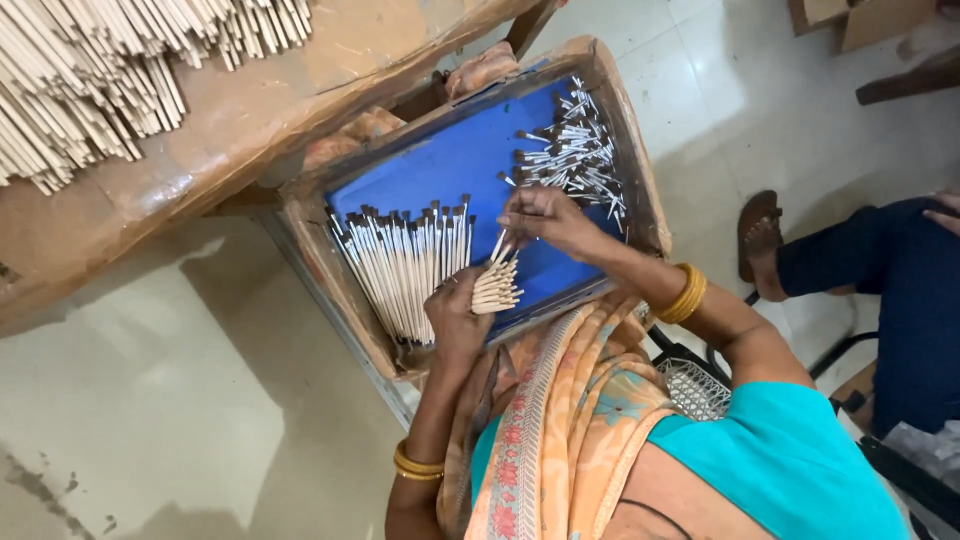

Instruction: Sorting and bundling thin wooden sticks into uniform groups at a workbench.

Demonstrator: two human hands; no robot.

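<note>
Pale floor tiles (170, 400) fill the background beneath a blue-lined tray (470, 160) with worn brown walls, which is held over the person's lap. A fanned bundle of pale sticks (496, 285) is clamped in the left hand (458, 318), with the cut ends turned toward the camera; the far ends are hidden behind the fingers. One stick of the bundle is pinched between the fingertips of the right hand (540, 218), which is closed on it just above the bundle, with the wrist bent down over the tray. A row of dark-tipped sticks (405, 265) is laid side by side on the blue lining, left of the hands. A loose heap of short metal-capped pieces (575, 155) is seen in the tray's far corner, too small to be made out singly. A stack of bare sticks (110, 70) on a brown bench (250, 110) is cut off by the upper edge.
</note>
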